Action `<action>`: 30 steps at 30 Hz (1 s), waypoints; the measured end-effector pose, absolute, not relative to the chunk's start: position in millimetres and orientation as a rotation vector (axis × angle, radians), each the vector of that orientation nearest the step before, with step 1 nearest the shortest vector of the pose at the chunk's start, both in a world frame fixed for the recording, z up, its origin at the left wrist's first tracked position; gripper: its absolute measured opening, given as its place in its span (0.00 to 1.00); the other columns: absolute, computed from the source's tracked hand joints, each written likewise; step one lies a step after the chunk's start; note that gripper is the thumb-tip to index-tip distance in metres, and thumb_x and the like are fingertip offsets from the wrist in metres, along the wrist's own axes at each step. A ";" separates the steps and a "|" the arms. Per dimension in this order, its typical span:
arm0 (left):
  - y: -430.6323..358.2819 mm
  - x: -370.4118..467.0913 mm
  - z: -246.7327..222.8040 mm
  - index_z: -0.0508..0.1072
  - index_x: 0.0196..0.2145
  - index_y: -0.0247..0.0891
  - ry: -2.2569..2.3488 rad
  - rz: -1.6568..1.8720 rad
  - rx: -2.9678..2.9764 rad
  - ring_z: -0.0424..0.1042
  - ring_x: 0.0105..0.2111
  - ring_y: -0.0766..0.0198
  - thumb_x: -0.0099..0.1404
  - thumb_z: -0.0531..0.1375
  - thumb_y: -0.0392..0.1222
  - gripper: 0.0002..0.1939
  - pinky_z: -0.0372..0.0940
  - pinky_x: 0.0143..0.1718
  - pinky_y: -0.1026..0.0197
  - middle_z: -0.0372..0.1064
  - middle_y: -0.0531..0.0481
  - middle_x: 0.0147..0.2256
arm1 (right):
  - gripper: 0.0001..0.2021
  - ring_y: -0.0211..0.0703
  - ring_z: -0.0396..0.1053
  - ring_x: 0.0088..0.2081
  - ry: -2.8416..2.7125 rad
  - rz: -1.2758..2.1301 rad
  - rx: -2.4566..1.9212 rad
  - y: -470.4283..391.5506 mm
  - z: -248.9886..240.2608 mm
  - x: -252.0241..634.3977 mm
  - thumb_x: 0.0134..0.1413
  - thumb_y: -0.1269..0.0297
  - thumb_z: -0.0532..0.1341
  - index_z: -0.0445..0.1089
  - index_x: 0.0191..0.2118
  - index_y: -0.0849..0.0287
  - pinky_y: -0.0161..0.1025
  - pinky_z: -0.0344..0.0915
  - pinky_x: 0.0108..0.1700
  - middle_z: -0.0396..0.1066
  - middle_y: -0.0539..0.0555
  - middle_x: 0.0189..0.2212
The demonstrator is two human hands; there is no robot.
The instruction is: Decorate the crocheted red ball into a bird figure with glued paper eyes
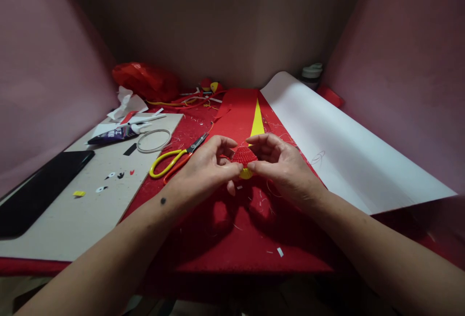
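Observation:
Between my two hands is a small red and yellow cone-like piece [244,156] with a ridged, woven-looking surface, its yellow part at the bottom. My left hand [214,161] pinches it from the left, thumb at its lower edge. From the right, my right hand [278,161] grips it with thumb and fingers. Scissors [187,154] with one yellow and one orange handle lie just left of my left hand. Beyond the hands stretches a ribbed red sheet [238,110], with a yellow strip [258,120] along its right side.
On the left, a grey board [119,185] carries a black phone-like slab [43,190], a glue tube [112,134], a ring [154,141] and small paper cutouts [101,189]. A large white sheet [337,151] lies right. Behind are a red plastic bag [145,81] and a lidded container [311,74].

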State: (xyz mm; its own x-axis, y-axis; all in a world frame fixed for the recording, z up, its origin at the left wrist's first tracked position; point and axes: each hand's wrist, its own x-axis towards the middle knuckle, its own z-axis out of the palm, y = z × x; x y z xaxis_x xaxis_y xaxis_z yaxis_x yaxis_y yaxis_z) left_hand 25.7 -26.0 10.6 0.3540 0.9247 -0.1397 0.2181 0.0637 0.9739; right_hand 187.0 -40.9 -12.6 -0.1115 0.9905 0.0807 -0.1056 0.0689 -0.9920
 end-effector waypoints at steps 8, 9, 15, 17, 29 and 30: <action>-26.1 24.9 8.9 0.59 0.41 0.37 1.101 0.769 1.437 0.69 0.17 0.66 0.53 0.62 0.35 0.19 0.63 0.23 0.61 0.64 0.57 0.27 | 0.17 0.44 0.67 0.43 -1.262 1.293 -1.006 -39.4 -13.8 189.7 0.39 0.71 0.65 0.67 0.40 0.57 0.42 0.65 0.43 0.69 0.53 0.37; -26.2 24.8 8.8 0.59 0.41 0.37 1.101 0.770 1.435 0.69 0.17 0.66 0.53 0.62 0.35 0.19 0.63 0.23 0.61 0.64 0.57 0.27 | 0.17 0.44 0.66 0.43 -1.260 1.291 -1.008 -39.2 -14.0 189.4 0.39 0.71 0.65 0.67 0.40 0.57 0.42 0.65 0.43 0.68 0.52 0.37; -26.7 24.6 8.5 0.59 0.41 0.38 1.088 0.772 1.418 0.69 0.17 0.66 0.53 0.62 0.36 0.20 0.61 0.23 0.62 0.66 0.57 0.27 | 0.17 0.44 0.67 0.42 -1.287 1.266 -1.015 -38.1 -15.1 188.9 0.40 0.71 0.65 0.67 0.40 0.57 0.43 0.65 0.44 0.69 0.52 0.37; -26.8 23.9 8.0 0.59 0.41 0.38 1.081 0.770 1.412 0.69 0.17 0.66 0.53 0.63 0.37 0.20 0.61 0.23 0.62 0.66 0.57 0.26 | 0.17 0.44 0.67 0.42 -1.301 1.247 -1.018 -37.6 -15.5 188.9 0.40 0.70 0.65 0.67 0.40 0.57 0.43 0.65 0.44 0.68 0.52 0.37; -27.4 23.4 2.0 0.59 0.43 0.38 1.081 0.788 1.458 0.69 0.18 0.69 0.54 0.64 0.39 0.21 0.62 0.21 0.64 0.66 0.55 0.31 | 0.19 0.43 0.69 0.37 -1.369 1.158 -1.073 -39.2 -13.4 186.3 0.39 0.70 0.64 0.64 0.42 0.57 0.44 0.68 0.41 0.68 0.52 0.34; -27.1 23.3 2.0 0.60 0.43 0.38 1.087 0.781 1.457 0.69 0.18 0.69 0.54 0.64 0.38 0.21 0.62 0.21 0.64 0.66 0.55 0.30 | 0.20 0.43 0.69 0.38 -1.374 1.154 -1.075 -39.1 -13.6 186.3 0.39 0.71 0.64 0.64 0.42 0.57 0.44 0.68 0.42 0.68 0.52 0.34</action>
State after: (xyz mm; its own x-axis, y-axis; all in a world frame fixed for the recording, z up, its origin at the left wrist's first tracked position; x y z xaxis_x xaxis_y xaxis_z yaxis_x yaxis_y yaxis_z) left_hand 23.3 -27.1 2.0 0.3609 0.9274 -0.0983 0.2023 0.0250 0.9790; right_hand 186.3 -39.1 -13.6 -0.1019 0.9841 0.1456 0.0270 0.1490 -0.9885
